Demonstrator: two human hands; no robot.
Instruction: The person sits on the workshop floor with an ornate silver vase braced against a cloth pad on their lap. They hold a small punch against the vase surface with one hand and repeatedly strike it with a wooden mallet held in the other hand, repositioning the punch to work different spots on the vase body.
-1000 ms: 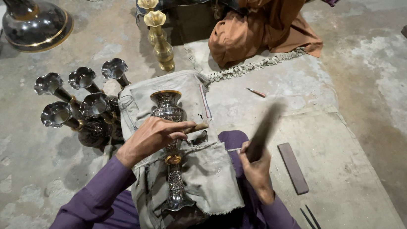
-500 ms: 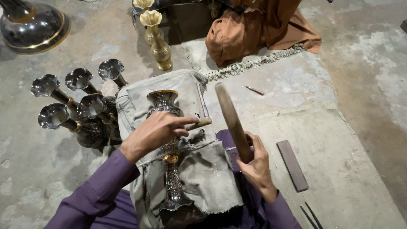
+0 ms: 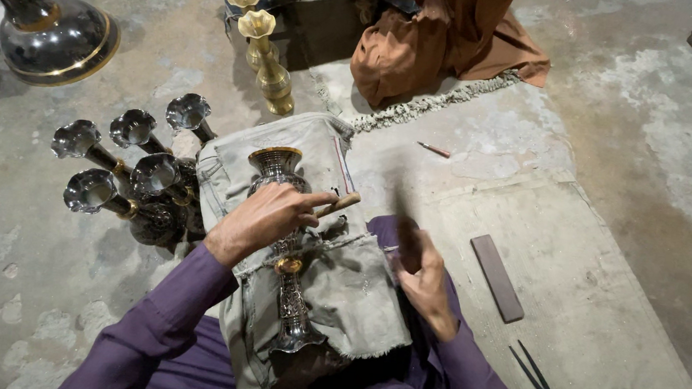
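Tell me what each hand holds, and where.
Left hand pinches a wooden-handled tool against the vase. Right hand grips a blurred stick's lower end.

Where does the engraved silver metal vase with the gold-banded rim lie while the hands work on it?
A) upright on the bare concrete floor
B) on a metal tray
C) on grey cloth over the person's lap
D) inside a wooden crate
C: the engraved silver metal vase lies on its side on the grey cloth draped across the lap, under the left hand.

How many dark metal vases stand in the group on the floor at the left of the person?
5 dark vases: three in the back row, two in front, packed close. More may be hidden behind them.
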